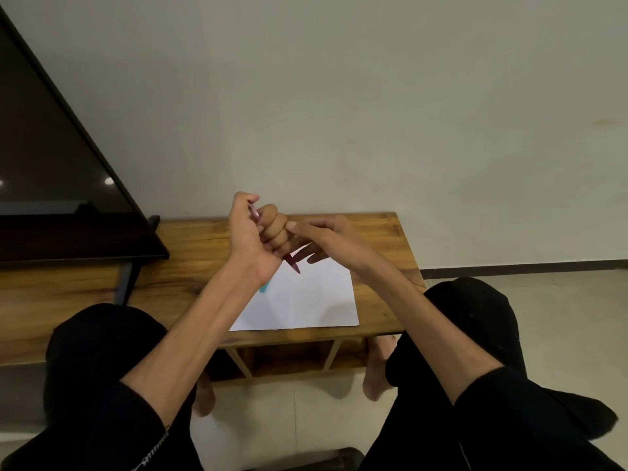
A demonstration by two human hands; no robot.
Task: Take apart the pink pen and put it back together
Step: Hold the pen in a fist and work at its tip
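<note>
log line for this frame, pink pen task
left hand: grips pink pen in fist, tip down | right hand: fingers extended beside left fist, hold unclear | below: white paper on wooden table

My hands meet above the table [370, 229], my left hand [253, 237] just left of my right hand [326, 237]. The paper [306, 300] lies on the table under them. The screen [51, 171] stands to my left

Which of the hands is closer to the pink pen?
Left. The left hand is wrapped round the pink pen; the right hand is beside it, fingers near the tip.
</note>
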